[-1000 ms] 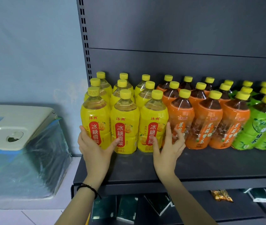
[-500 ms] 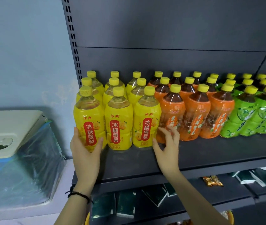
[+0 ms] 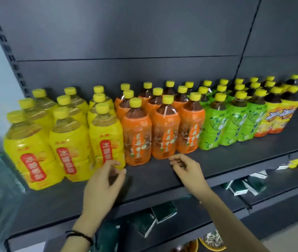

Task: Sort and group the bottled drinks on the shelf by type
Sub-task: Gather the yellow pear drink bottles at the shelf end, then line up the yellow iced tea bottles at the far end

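The yellow bottles stand at the left of the frame's middle band, orange bottles at centre, green bottles to their right, all close-packed on the shelf. Your left hand and right hand hang loosely curled, gripping nothing, just before the front row. A careless brush there could, I judge, tip a front bottle into its neighbours.
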